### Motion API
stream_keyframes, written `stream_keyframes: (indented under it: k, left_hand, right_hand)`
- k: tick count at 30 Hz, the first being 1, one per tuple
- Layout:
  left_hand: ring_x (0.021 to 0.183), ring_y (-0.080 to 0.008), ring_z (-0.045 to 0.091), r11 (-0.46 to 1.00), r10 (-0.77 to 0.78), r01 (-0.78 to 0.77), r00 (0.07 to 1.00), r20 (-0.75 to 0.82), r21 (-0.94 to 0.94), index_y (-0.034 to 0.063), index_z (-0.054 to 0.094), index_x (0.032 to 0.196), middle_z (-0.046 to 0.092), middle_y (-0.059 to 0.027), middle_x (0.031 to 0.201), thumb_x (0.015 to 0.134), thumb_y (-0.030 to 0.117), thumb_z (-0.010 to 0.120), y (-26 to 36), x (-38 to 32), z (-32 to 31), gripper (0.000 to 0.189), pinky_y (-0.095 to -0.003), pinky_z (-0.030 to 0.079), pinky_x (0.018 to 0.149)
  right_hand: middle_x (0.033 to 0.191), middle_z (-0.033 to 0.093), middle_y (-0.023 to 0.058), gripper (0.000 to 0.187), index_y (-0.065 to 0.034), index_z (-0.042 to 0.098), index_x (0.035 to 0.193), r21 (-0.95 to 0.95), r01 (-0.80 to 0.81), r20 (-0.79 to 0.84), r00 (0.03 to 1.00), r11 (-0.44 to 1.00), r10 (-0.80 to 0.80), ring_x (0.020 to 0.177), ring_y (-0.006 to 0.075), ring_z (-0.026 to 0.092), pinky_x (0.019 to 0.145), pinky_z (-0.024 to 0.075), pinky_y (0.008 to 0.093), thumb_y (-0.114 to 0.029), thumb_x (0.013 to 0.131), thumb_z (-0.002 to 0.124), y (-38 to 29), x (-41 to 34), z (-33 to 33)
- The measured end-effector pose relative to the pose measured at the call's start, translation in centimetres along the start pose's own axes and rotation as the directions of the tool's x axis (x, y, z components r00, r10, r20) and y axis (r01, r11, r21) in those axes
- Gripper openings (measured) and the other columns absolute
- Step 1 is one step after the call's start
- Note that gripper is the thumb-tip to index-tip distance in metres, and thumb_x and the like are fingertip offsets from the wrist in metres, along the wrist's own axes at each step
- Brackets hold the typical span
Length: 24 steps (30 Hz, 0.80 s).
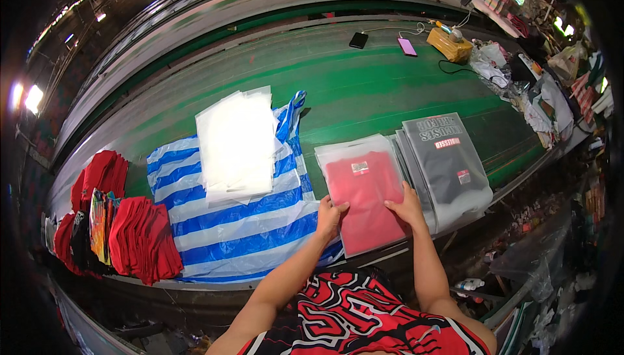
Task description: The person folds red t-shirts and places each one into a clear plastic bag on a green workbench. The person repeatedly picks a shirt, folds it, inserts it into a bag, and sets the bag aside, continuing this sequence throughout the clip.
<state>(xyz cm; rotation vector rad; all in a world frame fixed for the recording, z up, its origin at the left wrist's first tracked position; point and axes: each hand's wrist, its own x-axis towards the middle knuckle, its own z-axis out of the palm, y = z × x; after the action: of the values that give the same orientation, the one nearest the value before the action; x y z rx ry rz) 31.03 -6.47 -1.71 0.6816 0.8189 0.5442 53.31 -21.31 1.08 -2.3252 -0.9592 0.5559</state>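
A folded red T-shirt in a frosted plastic bag [368, 208] lies before me at the table's front edge, on top of a bagged stack. My left hand [331, 216] grips its left edge, thumb on top. On the opposite edge, my right hand [407, 207] holds it the same way, with the fingers partly hidden. Right beside it is a pile of bagged dark grey shirts [446, 174] bearing print. To the left, a blue-and-white striped plastic bag [234, 247] is spread flat. A stack of clear plastic sleeves [237, 145] rests on that bag.
Folded red shirts [141, 240] and several multicoloured garments [101, 223] line the left end of the green table [341, 82]. Toward the back are a black phone [358, 40], a lit phone [407, 47] on a cable and a taped yellow package [448, 45]. Crumpled plastic and cloth [548, 106] crowd the right edge.
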Motion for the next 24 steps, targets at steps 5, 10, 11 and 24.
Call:
stream_keyframes:
  k: [5, 10, 11, 24]
  left_hand:
    - [0.115, -0.0235, 0.065, 0.995, -0.095, 0.098, 0.991, 0.091, -0.028, 0.0026, 0.053, 0.138, 0.067, -0.0110, 0.127, 0.090, -0.009, 0.068, 1.6, 1.0, 0.4, 0.051, -0.0377, 0.056, 0.097]
    - [0.120, -0.0232, 0.064, 0.991, 0.008, 0.025, 0.969, 0.249, -0.128, 0.0089, 0.053, 0.142, 0.067, -0.0073, 0.130, 0.088, -0.013, 0.067, 3.0, -0.6, 0.1, 0.060, -0.0389, 0.053, 0.103]
    - [0.121, -0.0233, 0.064, 0.991, 0.029, 0.008, 0.963, 0.267, -0.136, 0.0095, 0.053, 0.142, 0.066, -0.0068, 0.131, 0.087, -0.014, 0.068, 3.4, -0.9, -0.3, 0.062, -0.0388, 0.052, 0.104]
    - [0.120, -0.0235, 0.064, 0.998, 0.038, -0.020, 0.958, 0.285, -0.068, 0.0054, 0.054, 0.139, 0.066, -0.0102, 0.129, 0.081, -0.003, 0.082, 10.1, -4.9, 1.6, 0.066, -0.0391, 0.053, 0.100]
  right_hand:
    - [0.123, 0.067, 0.0190, 0.082, 0.0032, 0.051, 0.143, 0.470, -0.182, 0.077, 0.983, 0.863, 0.166, 0.112, 0.0302, 0.067, 0.098, 0.0533, 0.0405, -0.008, 0.071, 0.089, -0.9, 0.6, -0.1]
    - [0.103, 0.072, 0.0067, 0.058, 0.0019, 0.067, 0.122, 0.746, -0.220, 0.236, 0.970, 0.629, 0.059, 0.091, 0.0177, 0.068, 0.086, 0.0556, 0.0338, 0.006, 0.066, 0.084, -3.0, -1.8, -3.3]
    - [0.105, 0.072, 0.0072, 0.059, 0.0019, 0.066, 0.123, 0.780, -0.130, 0.177, 0.984, 0.612, -0.016, 0.093, 0.0185, 0.068, 0.087, 0.0556, 0.0339, 0.006, 0.067, 0.084, -3.5, -2.4, -3.9]
    - [0.133, 0.061, 0.0094, 0.067, 0.0001, 0.050, 0.144, 0.793, 0.083, 0.049, 0.979, 0.604, -0.199, 0.124, 0.0195, 0.057, 0.107, 0.0447, 0.0355, -0.009, 0.083, 0.077, -9.6, -4.3, -7.7]
